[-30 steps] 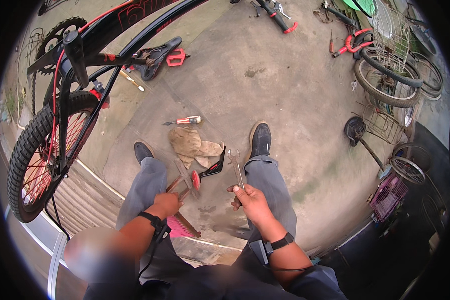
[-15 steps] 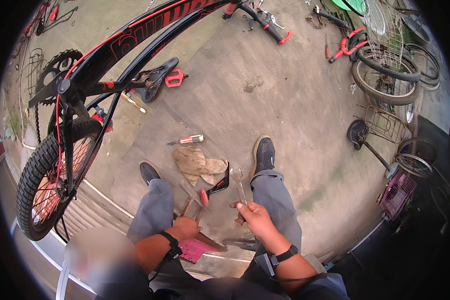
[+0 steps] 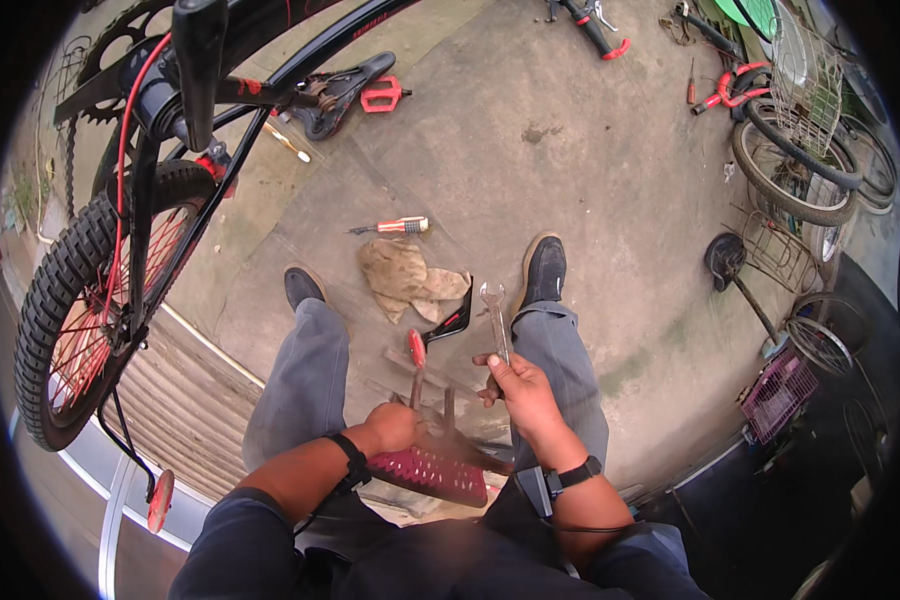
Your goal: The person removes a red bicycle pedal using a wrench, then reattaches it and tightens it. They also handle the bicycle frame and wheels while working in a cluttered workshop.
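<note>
My right hand grips a metal open-end wrench by its lower end, with the jaw pointing away from me. My left hand is closed around brown bars joined to a pink perforated panel, which looks like a small stool; motion blurs part of it. A red-ended bar stands up beside that hand. Between my shoes lie a stained cloth and a black angled part with red marks. Just beyond them is a red-and-white screwdriver-like tool.
A black and red bicycle with a knobby tyre fills the left side. A saddle and a red pedal lie near its frame. Loose wheels, a wire basket and a purple crate line the right side.
My left hand has shifted right with the pink panel, which now shows more fully between my legs. The wrench stays in my right hand. The view has shifted, and a blurred shape at lower left is gone.
</note>
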`<state>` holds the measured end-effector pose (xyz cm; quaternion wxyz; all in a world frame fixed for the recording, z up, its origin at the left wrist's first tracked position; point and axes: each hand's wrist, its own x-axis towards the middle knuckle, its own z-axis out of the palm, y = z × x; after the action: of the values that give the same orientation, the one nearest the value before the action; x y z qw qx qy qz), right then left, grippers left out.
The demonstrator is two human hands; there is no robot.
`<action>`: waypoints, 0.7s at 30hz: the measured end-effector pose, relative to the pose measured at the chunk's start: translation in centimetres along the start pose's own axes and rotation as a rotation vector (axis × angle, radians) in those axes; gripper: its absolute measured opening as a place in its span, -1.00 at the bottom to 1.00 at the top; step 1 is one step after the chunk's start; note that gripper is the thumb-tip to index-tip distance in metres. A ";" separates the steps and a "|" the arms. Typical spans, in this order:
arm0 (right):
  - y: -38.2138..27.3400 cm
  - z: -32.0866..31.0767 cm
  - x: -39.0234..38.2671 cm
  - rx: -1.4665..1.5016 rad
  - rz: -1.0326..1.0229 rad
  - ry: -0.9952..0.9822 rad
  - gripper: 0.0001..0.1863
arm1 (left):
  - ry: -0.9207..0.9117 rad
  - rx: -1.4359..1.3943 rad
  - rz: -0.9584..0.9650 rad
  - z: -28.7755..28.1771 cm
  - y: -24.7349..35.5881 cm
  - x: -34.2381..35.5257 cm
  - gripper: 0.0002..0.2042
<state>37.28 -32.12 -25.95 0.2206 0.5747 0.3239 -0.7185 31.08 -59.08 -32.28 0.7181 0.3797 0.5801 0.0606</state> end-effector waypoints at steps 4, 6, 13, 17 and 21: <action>0.1 0.1 0.1 0.100 -0.003 -0.012 -0.60 | 0.188 -0.118 0.041 0.6 0.7 -0.2 -0.66; -0.1 0.2 0.1 0.100 0.041 0.010 -0.60 | 0.258 -0.151 0.041 0.5 1.1 -0.4 -0.68; -0.8 0.2 -0.1 0.120 0.045 0.007 -0.59 | 0.309 -0.199 0.006 0.5 1.1 0.1 -0.69; -0.7 -0.2 -0.2 0.120 0.065 0.009 -0.60 | 0.356 -0.207 -0.062 1.2 -0.3 1.0 -0.68; -0.9 -0.4 -0.4 0.104 0.061 0.015 -0.60 | 0.286 -0.244 -0.217 1.0 -2.4 1.5 -0.65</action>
<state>37.05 -31.23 -25.44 0.2097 0.6002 0.2700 -0.7231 31.63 -60.46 -34.88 0.6714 0.2130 0.7019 0.1058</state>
